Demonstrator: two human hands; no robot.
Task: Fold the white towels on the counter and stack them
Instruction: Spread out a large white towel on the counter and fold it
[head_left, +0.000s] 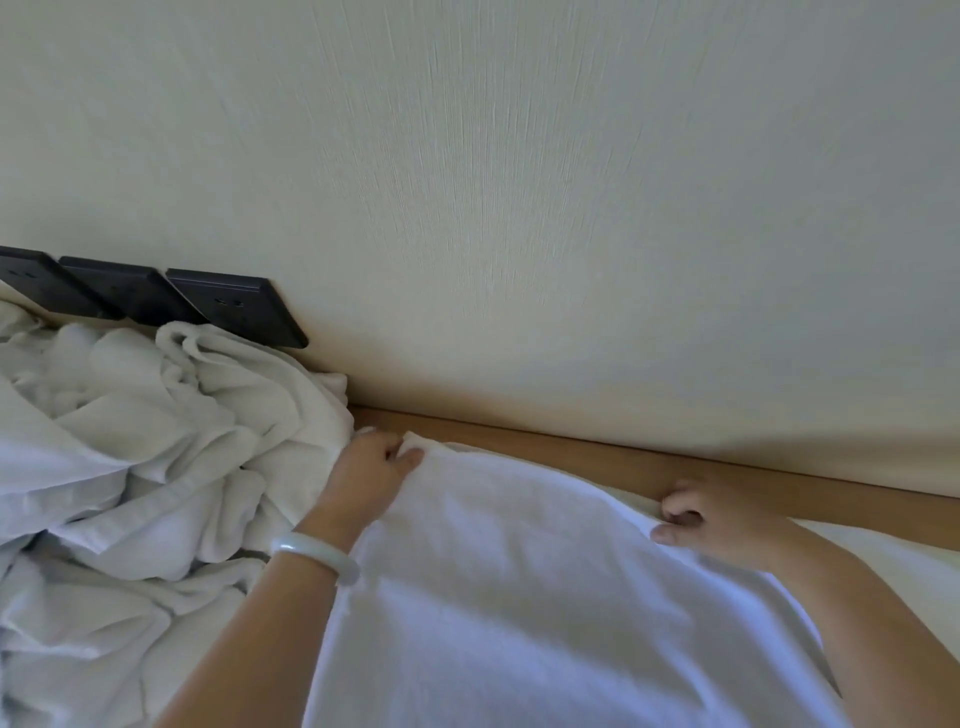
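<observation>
Both hands work the far edge of one white towel (519, 597), spread flat on the wooden counter (623, 462) close to the wall (571, 208). The left hand (371, 467) pinches its far left corner between thumb and fingers, and the right hand (711, 525) pinches the far right corner, fingers curled over the hem. Held like that, I'd say, the edge can be squared for a fold. The terry looks soft, thick and matte. Just beside the left hand, a rumpled heap of unfolded towels (156, 467) slumps against black socket plates (234, 306). A pale, glossy bangle (314, 556) circles the left wrist.
</observation>
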